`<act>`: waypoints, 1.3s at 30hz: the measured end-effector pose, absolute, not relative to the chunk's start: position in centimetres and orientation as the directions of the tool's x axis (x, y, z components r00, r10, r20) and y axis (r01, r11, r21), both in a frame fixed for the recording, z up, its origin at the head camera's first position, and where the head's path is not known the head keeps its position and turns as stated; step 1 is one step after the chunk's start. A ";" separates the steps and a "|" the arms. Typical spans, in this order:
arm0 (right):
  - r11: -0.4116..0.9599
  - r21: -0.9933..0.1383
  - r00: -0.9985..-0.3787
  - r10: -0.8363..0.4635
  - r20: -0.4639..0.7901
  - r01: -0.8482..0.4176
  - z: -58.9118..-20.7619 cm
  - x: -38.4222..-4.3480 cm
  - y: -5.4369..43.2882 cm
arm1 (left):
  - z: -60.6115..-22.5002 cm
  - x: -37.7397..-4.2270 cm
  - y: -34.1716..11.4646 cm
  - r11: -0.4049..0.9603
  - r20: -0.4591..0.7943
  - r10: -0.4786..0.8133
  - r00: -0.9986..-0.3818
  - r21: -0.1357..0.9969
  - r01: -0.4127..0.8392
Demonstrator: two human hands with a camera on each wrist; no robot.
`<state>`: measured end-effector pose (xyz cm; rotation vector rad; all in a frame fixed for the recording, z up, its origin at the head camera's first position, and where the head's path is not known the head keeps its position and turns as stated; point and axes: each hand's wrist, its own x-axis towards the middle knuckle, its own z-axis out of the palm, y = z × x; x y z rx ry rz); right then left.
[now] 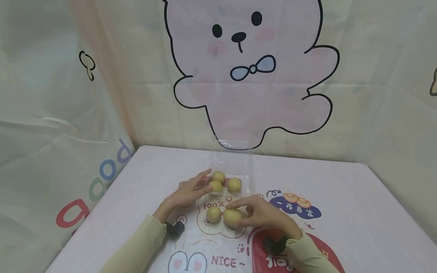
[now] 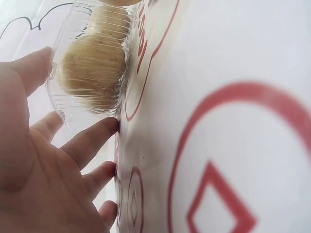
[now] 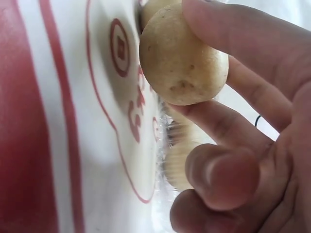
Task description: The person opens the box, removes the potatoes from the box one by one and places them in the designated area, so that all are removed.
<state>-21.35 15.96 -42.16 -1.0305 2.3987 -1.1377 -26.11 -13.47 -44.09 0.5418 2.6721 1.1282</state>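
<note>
My right hand [image 1: 261, 214] pinches a small potato [image 1: 233, 217] between thumb and fingers, and brown marks show on its skin in the right wrist view. Just left of it, a second potato [image 1: 213, 214] lies on the tablecloth. Behind these stands a clear plastic box [image 1: 246, 185] with its lid [image 1: 232, 161] raised at the back. Three potatoes sit inside, among them a right-hand one [image 1: 235, 185]. My left hand [image 1: 187, 192] rests against the box's left side, fingers spread and mostly straight. In the left wrist view, the thumb [image 2: 36, 65] touches the ribbed clear wall.
A printed cloth covers the table [image 1: 307, 178], with drawings and lettering around the potatoes. Behind its far edge hangs a curtain [image 1: 293, 110] with a bear outline; another curtain [image 1: 51, 151] hangs along the left. Dark bands [image 1: 175, 229] sit at both wrists.
</note>
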 end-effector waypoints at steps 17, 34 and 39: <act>0.444 -0.745 -0.700 -0.713 0.043 -0.498 -43.0 -21.5 15.9 | -44.0 -26.2 -13.4 0.646 -0.038 0.397 -0.917 0.721 0.250; 0.427 -0.783 -0.696 -0.718 0.010 -0.452 -43.5 -21.4 15.7 | -44.2 -26.2 -13.4 0.629 -0.033 0.409 -0.912 0.734 0.256; 0.425 -0.789 -0.696 -0.718 0.005 -0.444 -43.5 -21.4 15.7 | -44.2 -26.3 -13.5 0.625 -0.032 0.410 -0.912 0.737 0.255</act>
